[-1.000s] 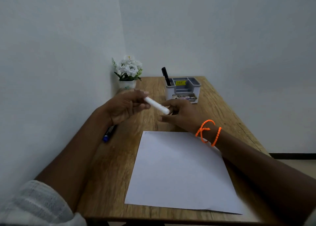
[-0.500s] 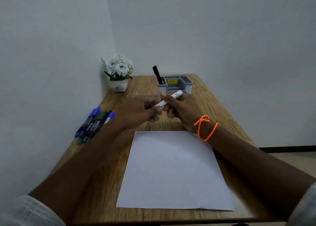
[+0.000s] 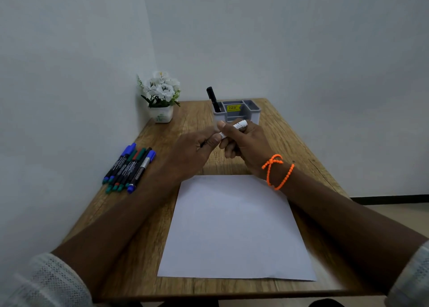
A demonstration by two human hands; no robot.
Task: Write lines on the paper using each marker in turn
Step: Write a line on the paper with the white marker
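Near the middle of the frame, both hands meet above the wooden bench (image 3: 290, 141). The right hand (image 3: 246, 144) wraps its fingers (image 3: 228, 147) around a white marker (image 3: 239, 125), with the thumb lying along the top. The marker's far end sticks out past the hand, toward the gray holder (image 3: 246, 109). The left hand (image 3: 192, 153) pinches the marker's near end with curled fingers. The white paper (image 3: 234, 227) lies flat below the hands. More markers (image 3: 128, 167) lie together at the left.

Markers (image 3: 129, 167) left of paper (image 3: 234, 227)
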